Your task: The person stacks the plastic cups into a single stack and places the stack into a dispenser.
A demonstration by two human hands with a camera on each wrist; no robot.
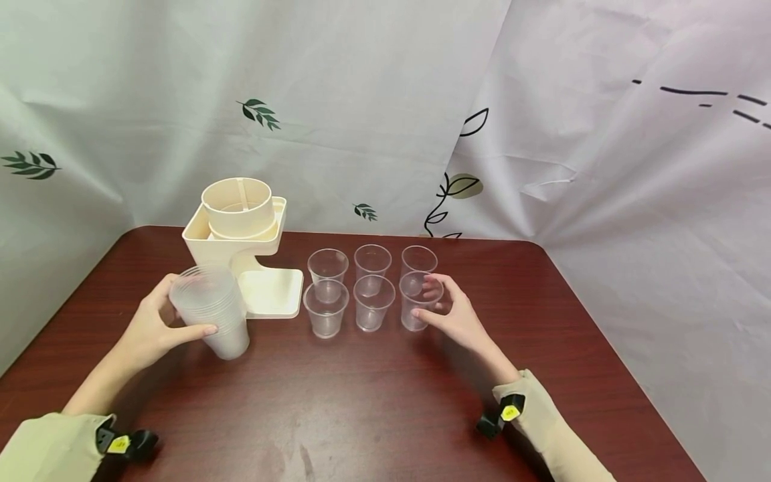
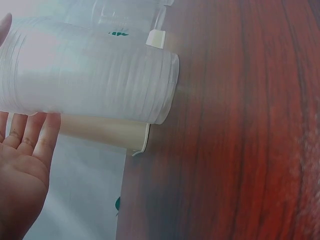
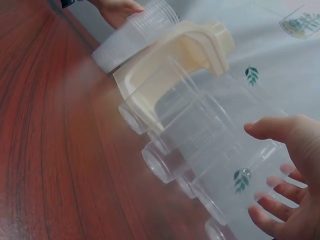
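My left hand (image 1: pixel 158 328) holds a tall stack of nested clear plastic cups (image 1: pixel 212 304), thumb across the near side and fingers behind. The stack leans, its bottom low by the tabletop; in the left wrist view the stack (image 2: pixel 95 75) lies across the hand's fingers (image 2: pixel 35 135). On the right, my right hand (image 1: pixel 454 318) has its thumb and fingers round the front right clear plastic cup (image 1: pixel 413 321). Its fingertips show through the clear wall. More single cups stand upright beside it in two rows, among them the front middle cup (image 1: pixel 370 314) and front left cup (image 1: pixel 326 314).
A cream-coloured dispenser-like stand (image 1: pixel 235 251) with a round top and flat base is behind the stack, left of the cup rows. Everything is on a dark red-brown wooden table (image 1: pixel 361 402). White cloth (image 1: pixel 361 100) with leaf prints hangs behind the table.
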